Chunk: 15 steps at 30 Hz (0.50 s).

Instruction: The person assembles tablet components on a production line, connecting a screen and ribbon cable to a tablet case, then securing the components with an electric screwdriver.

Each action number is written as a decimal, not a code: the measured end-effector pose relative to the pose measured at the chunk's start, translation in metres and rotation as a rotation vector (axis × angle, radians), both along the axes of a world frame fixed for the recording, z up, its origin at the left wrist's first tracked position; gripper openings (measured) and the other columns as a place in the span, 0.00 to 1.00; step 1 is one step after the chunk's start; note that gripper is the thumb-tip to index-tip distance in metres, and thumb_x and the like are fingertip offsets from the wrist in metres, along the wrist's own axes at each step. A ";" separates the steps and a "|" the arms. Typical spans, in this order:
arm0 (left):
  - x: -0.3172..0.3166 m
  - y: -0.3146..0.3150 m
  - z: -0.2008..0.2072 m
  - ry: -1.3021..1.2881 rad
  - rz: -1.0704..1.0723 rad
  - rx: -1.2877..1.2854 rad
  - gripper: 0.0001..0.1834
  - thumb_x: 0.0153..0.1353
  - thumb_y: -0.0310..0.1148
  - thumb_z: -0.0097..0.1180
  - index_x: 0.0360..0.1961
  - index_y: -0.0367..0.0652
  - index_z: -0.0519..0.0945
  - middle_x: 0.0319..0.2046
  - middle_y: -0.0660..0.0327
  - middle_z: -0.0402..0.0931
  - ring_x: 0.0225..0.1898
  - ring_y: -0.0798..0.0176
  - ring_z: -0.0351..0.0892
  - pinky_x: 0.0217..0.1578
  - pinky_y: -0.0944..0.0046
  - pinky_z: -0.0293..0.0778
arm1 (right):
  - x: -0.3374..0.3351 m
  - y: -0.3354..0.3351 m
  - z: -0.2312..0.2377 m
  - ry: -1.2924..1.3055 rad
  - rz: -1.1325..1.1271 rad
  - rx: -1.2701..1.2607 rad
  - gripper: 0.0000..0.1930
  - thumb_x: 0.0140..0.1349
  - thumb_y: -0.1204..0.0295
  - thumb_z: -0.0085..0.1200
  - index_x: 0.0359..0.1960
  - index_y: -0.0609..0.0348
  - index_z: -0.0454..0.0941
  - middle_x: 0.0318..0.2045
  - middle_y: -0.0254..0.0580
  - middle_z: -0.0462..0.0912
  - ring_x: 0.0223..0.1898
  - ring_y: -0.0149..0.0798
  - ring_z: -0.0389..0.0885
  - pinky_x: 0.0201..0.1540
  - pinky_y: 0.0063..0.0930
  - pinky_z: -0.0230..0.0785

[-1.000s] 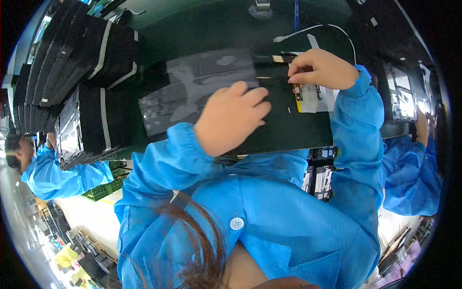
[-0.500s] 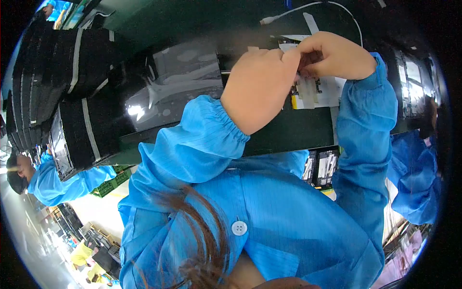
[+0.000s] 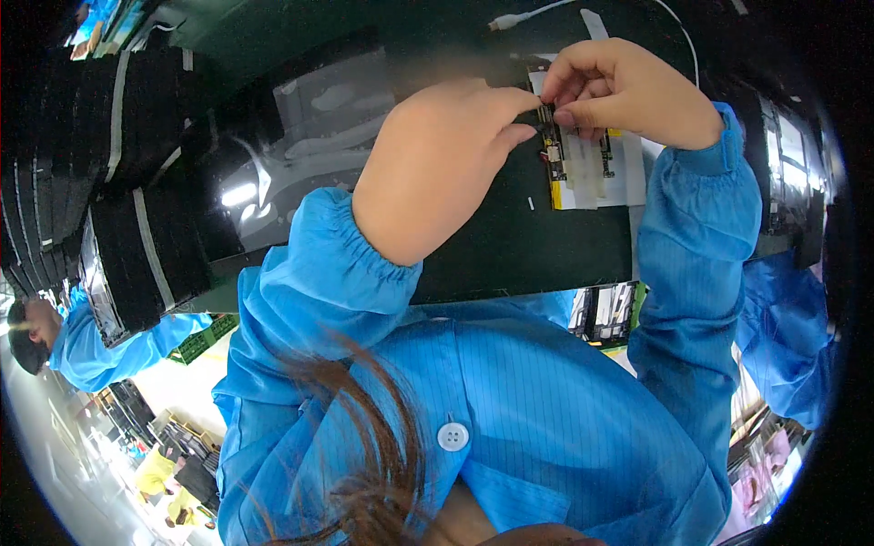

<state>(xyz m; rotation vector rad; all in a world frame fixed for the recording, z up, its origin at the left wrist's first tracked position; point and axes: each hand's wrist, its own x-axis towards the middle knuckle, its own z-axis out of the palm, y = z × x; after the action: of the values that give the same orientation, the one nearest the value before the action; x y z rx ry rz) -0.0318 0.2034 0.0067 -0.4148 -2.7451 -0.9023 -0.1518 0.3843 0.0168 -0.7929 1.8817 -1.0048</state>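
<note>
A circuit board with yellow patches lies on a white sheet at the far right of the dark green work surface. A pale translucent strip runs across the board's middle. My right hand is over the board's upper part, fingers curled, thumb and index finger almost meeting. Whatever may be in that pinch is too small or hidden to name. Beside the board's left edge is my left hand, its thumb and index finger apart with nothing seen between them. Its other fingers are hidden behind the hand.
Glossy black film-covered panels lie left of my left hand. Black stacks with grey bands stand farther left. A white cable curves behind the board. A tiny white sliver lies near it. Other people in blue sit nearby.
My left hand has moved left, away from my right hand, and its thumb and index finger now show apart. The board's left edge has come into sight. My right hand has shifted slightly up.
</note>
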 end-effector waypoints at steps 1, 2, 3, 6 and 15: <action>0.000 0.000 0.002 0.015 -0.015 0.024 0.08 0.49 0.30 0.58 0.32 0.40 0.80 0.27 0.54 0.76 0.32 0.54 0.76 0.34 0.63 0.71 | 0.000 0.001 -0.001 0.000 -0.002 0.000 0.11 0.52 0.75 0.55 0.37 0.63 0.74 0.28 0.39 0.77 0.27 0.27 0.77 0.30 0.17 0.71; 0.000 0.000 0.004 0.015 -0.017 0.024 0.08 0.49 0.30 0.58 0.32 0.40 0.80 0.27 0.54 0.76 0.32 0.54 0.76 0.34 0.63 0.71 | 0.001 0.001 -0.001 0.027 0.018 -0.032 0.11 0.53 0.72 0.56 0.37 0.62 0.75 0.27 0.38 0.78 0.27 0.26 0.76 0.29 0.17 0.70; 0.000 -0.001 0.005 -0.044 -0.022 0.062 0.08 0.49 0.30 0.58 0.32 0.40 0.80 0.28 0.54 0.76 0.32 0.54 0.76 0.34 0.63 0.71 | 0.001 0.002 -0.002 0.054 0.039 -0.064 0.12 0.53 0.69 0.57 0.37 0.61 0.76 0.26 0.36 0.78 0.26 0.26 0.76 0.29 0.18 0.70; 0.000 0.001 0.005 -0.096 -0.004 0.099 0.08 0.49 0.30 0.57 0.31 0.41 0.81 0.28 0.54 0.76 0.32 0.54 0.76 0.34 0.64 0.71 | 0.002 0.000 -0.001 0.057 0.107 -0.067 0.14 0.53 0.69 0.57 0.40 0.61 0.76 0.27 0.36 0.78 0.25 0.25 0.76 0.28 0.17 0.70; -0.003 0.001 -0.011 0.074 -0.049 -0.080 0.08 0.49 0.30 0.56 0.32 0.41 0.80 0.27 0.56 0.76 0.31 0.55 0.75 0.34 0.61 0.71 | 0.005 0.001 0.001 -0.092 0.059 -0.123 0.12 0.55 0.72 0.53 0.41 0.62 0.74 0.25 0.38 0.79 0.24 0.25 0.76 0.27 0.17 0.70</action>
<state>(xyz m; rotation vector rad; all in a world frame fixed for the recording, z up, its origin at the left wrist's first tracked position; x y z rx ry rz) -0.0347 0.2048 -0.0046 -0.5210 -2.7210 -0.7739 -0.1467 0.3848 0.0175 -0.8544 1.7222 -1.1091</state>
